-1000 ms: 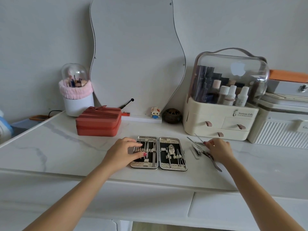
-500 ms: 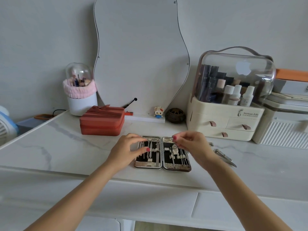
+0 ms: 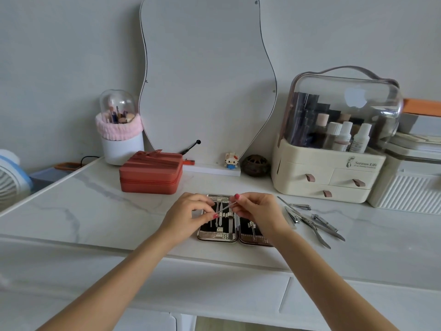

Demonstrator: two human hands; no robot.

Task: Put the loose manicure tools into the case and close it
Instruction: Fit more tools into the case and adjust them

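Note:
The manicure case (image 3: 217, 236) lies open and flat on the marble counter, with several steel tools strapped into its black lining. Over its left half both hands pinch one thin steel tool (image 3: 225, 208). My left hand (image 3: 188, 215) holds the tool's lower end and my right hand (image 3: 257, 211) holds its upper end. To the right of the case lie several loose tools (image 3: 310, 220), among them nail clippers and a pair of nippers. My right hand hides most of the case's right half.
A red zipped box (image 3: 151, 173) stands behind the case on the left. A cream cosmetics organiser (image 3: 329, 177) with a clear dome is at the back right, a white ribbed box (image 3: 410, 192) beside it. A wavy mirror (image 3: 207, 75) leans on the wall.
My right hand picked a thin tool from the loose pile and carried it left over the case. My left hand has taken its other end. The camera moved closer.

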